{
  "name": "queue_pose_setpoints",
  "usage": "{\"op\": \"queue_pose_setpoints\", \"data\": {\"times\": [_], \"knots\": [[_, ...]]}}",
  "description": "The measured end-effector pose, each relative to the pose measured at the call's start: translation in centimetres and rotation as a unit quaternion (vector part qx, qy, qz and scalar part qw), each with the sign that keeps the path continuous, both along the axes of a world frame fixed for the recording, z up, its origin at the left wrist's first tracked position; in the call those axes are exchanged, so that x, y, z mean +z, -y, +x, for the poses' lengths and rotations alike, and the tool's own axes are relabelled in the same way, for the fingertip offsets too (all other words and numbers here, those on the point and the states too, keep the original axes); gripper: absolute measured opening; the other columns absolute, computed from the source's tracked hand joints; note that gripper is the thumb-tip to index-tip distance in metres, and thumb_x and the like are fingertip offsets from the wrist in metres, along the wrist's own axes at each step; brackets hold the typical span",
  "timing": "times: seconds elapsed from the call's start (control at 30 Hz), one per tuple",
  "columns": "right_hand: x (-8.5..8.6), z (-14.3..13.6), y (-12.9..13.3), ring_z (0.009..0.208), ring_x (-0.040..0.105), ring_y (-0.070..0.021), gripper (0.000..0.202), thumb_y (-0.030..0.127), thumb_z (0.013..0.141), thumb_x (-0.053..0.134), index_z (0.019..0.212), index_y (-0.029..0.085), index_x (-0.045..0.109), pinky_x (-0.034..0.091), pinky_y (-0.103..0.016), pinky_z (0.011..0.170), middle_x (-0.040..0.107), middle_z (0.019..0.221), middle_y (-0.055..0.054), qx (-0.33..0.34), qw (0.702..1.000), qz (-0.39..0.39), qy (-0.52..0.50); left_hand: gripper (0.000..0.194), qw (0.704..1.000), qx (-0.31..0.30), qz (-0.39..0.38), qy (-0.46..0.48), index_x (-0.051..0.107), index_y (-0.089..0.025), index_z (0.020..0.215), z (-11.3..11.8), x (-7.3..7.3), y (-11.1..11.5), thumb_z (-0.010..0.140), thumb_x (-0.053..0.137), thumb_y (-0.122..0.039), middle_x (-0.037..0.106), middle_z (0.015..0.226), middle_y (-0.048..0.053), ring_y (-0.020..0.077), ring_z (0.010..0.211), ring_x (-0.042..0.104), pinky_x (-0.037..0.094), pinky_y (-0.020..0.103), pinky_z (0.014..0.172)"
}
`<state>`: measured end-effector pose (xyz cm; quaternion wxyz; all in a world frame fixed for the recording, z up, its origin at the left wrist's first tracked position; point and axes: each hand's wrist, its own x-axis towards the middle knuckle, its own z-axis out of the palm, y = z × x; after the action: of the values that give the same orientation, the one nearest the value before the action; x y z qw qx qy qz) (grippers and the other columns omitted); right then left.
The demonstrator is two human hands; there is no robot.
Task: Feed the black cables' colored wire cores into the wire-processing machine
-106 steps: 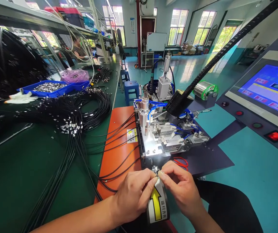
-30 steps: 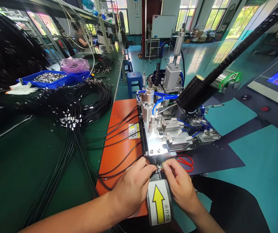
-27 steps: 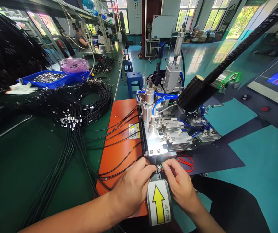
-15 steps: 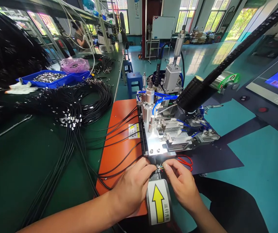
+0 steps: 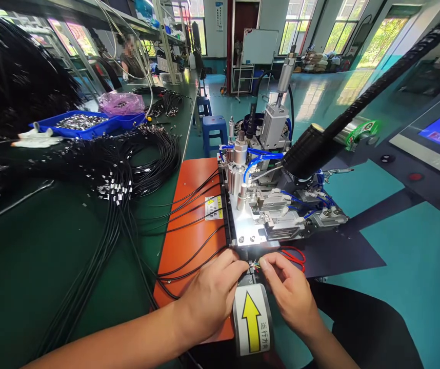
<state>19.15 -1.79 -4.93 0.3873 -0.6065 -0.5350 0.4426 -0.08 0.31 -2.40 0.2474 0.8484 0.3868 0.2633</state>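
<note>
Thin coloured wires stick out between my two hands, over a small metal block at the front of the machine. My left hand is closed, thumb and forefinger pinching the wires at their left end; whatever cable lies behind them is hidden by the fingers. My right hand pinches the wires' right-hand tips between thumb and forefinger. Just below the hands sits a white rounded cover with a yellow arrow. Several black cables run across the orange plate beside my left hand.
Bundled black cables with metal ends lie on the green table. Behind them are a blue tray of small metal parts and a pink bag. A black lamp arm slants over the machine; a control panel stands right.
The camera view has shifted slightly. Both hands stay in nearly the same place, still pinching the wires, which look a little more spread. The person at the back has shifted posture.
</note>
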Motion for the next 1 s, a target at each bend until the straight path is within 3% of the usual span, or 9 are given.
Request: {"op": "queue_pose_setpoints", "data": {"times": [0.57,1.0], "knots": [[-0.28,-0.11,0.01,0.068,0.058,-0.0174,0.028,0.045,0.097,0.05,0.088,0.022,0.062,0.045,-0.025,0.062,0.062,0.076,0.0,0.004,1.0,0.0,0.006,0.028,1.0,0.003,-0.014,0.002,0.065,-0.017,0.109,-0.01,-0.03,0.05,0.095,0.042,-0.01,0.06,0.095,0.009,0.0204,0.086,0.059,0.054,0.032,0.077],[-0.68,0.8,0.72,0.093,0.066,-0.021,0.024,0.04,0.095,0.056,0.102,0.022,0.071,0.05,-0.027,0.082,0.069,0.101,-0.005,-0.028,0.998,0.049,0.009,0.027,0.999,0.004,-0.036,-0.008,0.067,-0.018,0.108,0.01,0.3,0.09,0.094,0.046,-0.01,0.059,0.093,0.007,0.0197,0.084,0.058,0.053,0.031,0.075]]}}
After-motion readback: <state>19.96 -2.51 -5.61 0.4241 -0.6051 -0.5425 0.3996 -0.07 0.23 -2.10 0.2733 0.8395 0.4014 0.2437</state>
